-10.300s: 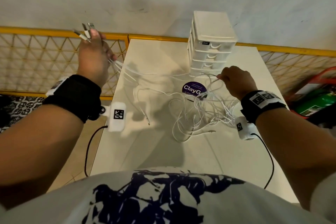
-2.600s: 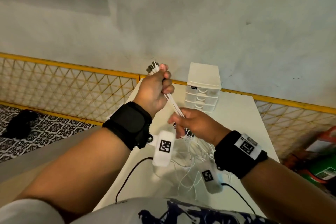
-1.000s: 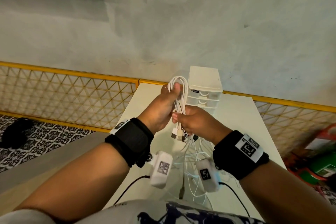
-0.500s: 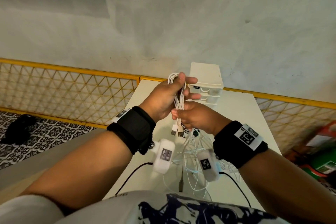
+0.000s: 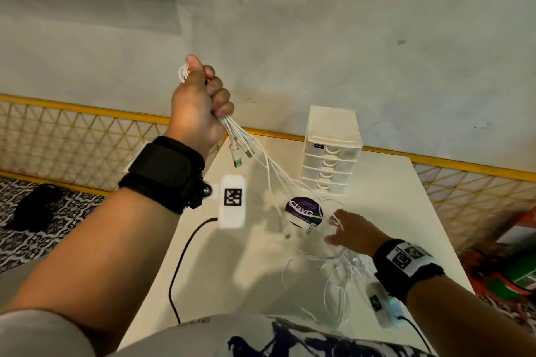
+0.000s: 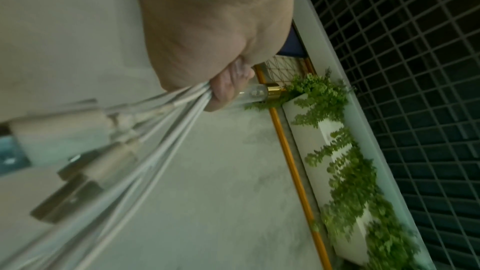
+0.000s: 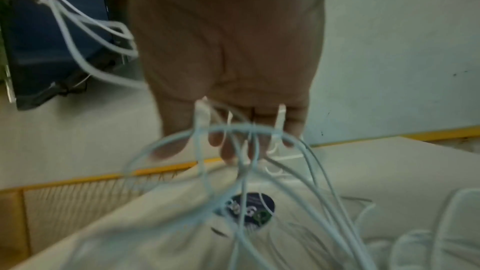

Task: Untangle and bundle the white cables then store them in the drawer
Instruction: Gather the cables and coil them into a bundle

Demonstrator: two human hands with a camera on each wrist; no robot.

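Note:
My left hand (image 5: pixel 203 93) is raised above the table's left far corner and grips a folded bunch of white cables (image 5: pixel 261 153). A short loop sticks out above the thumb, and USB plugs (image 5: pixel 237 158) dangle below the fist. In the left wrist view my curled fingers (image 6: pixel 223 89) clamp the strands (image 6: pixel 161 141). The cables slope down to a loose tangle (image 5: pixel 342 266) on the white table (image 5: pixel 391 211). My right hand (image 5: pixel 345 230) lies low over that tangle with straight fingers (image 7: pixel 228 151), and strands cross them. The white drawer unit (image 5: pixel 332 153) stands at the back with all its drawers shut.
A round purple sticker (image 5: pixel 303 210) is on the table in front of the drawer unit. A yellow mesh fence (image 5: pixel 72 136) runs along the table's back and sides below a grey wall. A black cord (image 5: pixel 185 255) trails over the near left edge. Red and green items (image 5: pixel 516 269) sit at right.
My left hand has lifted up and to the left with the folded cables. My right hand has let go of the bunch and dropped to the tangle on the table.

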